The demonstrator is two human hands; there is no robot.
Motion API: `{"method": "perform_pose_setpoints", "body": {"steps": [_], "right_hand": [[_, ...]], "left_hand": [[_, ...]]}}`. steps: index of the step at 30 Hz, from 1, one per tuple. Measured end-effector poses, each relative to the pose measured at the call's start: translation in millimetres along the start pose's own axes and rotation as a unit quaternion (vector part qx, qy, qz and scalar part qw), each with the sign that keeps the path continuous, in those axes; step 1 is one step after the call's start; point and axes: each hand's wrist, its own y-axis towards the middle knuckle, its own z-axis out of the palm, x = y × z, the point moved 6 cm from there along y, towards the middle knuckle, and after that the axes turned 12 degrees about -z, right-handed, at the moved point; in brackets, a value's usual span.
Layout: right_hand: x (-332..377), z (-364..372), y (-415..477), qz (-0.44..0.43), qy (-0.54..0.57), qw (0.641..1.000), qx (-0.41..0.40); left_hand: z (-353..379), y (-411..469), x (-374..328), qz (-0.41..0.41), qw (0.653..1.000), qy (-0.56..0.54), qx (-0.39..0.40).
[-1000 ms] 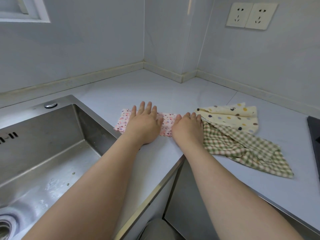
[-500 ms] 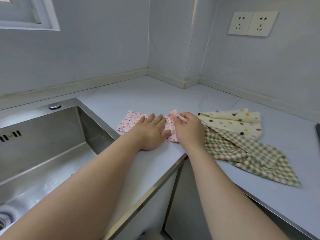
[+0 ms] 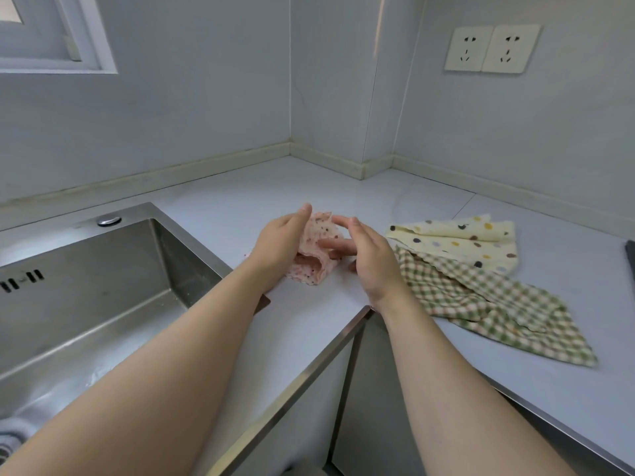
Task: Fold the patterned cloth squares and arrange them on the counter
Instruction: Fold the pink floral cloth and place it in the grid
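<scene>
My left hand's (image 3: pixel 280 245) fingers curl into the pink speckled cloth (image 3: pixel 314 250), thumb raised at its far edge, so that hand grips it. My right hand's (image 3: pixel 372 262) fingers (image 3: pixel 335 243) lie straight and loosely spread, reaching left to touch the cloth's right side with the thumb lifted apart. The cloth is bunched into a loose roll between both hands, over the counter (image 3: pixel 343 187) just right of the sink (image 3: pixel 192 255). Its long axis runs far to near, the near end drooping to the counter or just above it; I cannot tell which.

The steel sink holds only water streaks and a drain at its near left corner. Right of my right hand, a green checked cloth (image 3: pixel 481 304) lies crumpled, its long axis slanting near-right. A cream dotted cloth (image 3: pixel 464 242) overlaps its far end. A double socket (image 3: pixel 491 48) sits on the right wall.
</scene>
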Motion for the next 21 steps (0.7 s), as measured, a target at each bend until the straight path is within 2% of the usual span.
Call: {"method": "perform_pose_setpoints", "body": {"steps": [2,4,7,11,14,17,21], "right_hand": [[2,2,-1,-0.002,0.009,1.000,0.006],[-1,-2,0,-0.003,0.011,1.000,-0.022],[-13,-9,6,0.003,-0.073,0.995,-0.063],[-25,0,13,0.007,-0.254,0.967,0.011],[-24,9,13,0.000,-0.380,0.922,0.072],[-22,13,12,0.001,-0.418,0.903,0.103],[-23,15,12,0.003,-0.434,0.893,0.118]], "left_hand": [[-4,0,4,-0.017,1.000,-0.017,-0.002],[-7,0,3,-0.007,0.999,0.024,-0.025],[-5,0,-2,0.010,0.995,0.093,-0.042],[-14,0,-6,-0.003,0.997,0.054,-0.064],[-27,1,-5,-0.001,0.986,0.115,-0.117],[-38,3,-5,0.006,0.958,0.226,-0.175],[-39,9,2,0.006,0.938,0.292,-0.188]]}}
